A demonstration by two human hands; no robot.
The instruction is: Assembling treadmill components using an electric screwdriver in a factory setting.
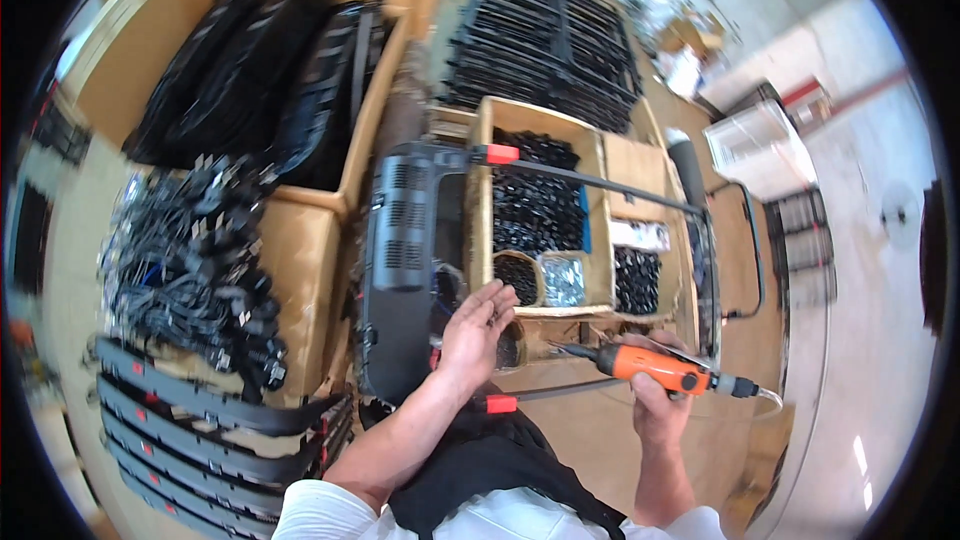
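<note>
My right hand [660, 408] is wrapped round an orange and black power screwdriver [655, 368], its bit pointing left and a cord trailing off its right end. My left hand [474, 335] reaches up to the near edge of a small round container of dark small parts [514, 272]; its fingers are stretched out, with nothing visible in them. Just left of that hand lies a long black plastic housing with vent slots [400, 270]. A black tubular frame [600, 180] with red end pieces [502, 154] spans the area over the bins, from the housing to the right.
A wooden divided tray [603, 240] holds black parts and a bag of silvery pieces [563, 278]. On the left are tangled cables [190, 260], curved black strips [200, 430] and a carton of black housings [250, 70]. Stacked black frames [545, 40] stand beyond.
</note>
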